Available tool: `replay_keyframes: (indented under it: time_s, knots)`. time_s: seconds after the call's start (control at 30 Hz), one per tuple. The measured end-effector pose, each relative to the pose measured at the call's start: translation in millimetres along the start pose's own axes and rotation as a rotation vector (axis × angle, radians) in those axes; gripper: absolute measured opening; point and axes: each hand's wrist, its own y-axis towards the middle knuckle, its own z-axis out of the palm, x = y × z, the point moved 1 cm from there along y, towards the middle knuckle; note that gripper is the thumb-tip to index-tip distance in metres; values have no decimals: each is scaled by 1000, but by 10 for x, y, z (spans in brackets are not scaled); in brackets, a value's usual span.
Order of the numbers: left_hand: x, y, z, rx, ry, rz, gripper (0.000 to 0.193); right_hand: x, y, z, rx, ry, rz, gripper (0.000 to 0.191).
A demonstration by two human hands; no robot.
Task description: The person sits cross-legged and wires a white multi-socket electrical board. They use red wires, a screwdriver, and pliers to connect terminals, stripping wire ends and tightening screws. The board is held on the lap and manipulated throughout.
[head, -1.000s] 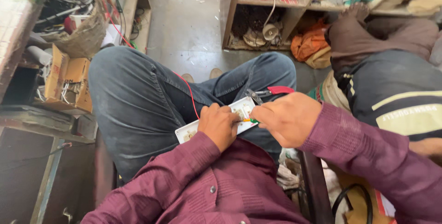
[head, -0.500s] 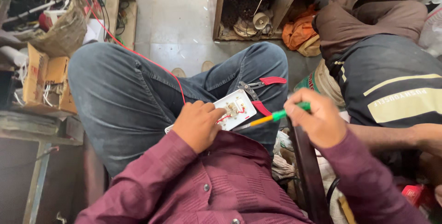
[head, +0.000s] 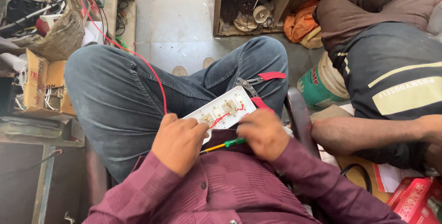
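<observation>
A white switch board (head: 224, 108) with several sockets and red wiring lies on my lap, across my jeans. My left hand (head: 178, 142) grips its near left end. My right hand (head: 262, 133) is closed on a green and yellow screwdriver (head: 225, 144), whose shaft points left below the board. Red-handled pliers (head: 260, 82) rest on my right thigh, just beyond the board. A thin red wire (head: 152, 74) runs from the board up over my left knee.
A person in a dark striped shirt (head: 391, 76) sits close on the right, forearm (head: 368, 132) beside my chair. Cluttered boxes and a basket (head: 55, 35) stand left. Wooden shelves (head: 258, 7) line the back. Red boxes (head: 414, 201) lie at the lower right.
My right hand brought the screwdriver in from the right, back against the board's near edge. The left hand kept its hold on the board.
</observation>
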Motion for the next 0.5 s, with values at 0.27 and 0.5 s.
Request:
replay_keyframes:
  time_s: [0.27,0.5]
  knots:
    - [57,-171,189,-147,-125,-162,7,-443,580,-484,181,-359,157,99]
    - [98,-300,279,-226,-207,-201,9,-277,461,-393,178,-403,341,72]
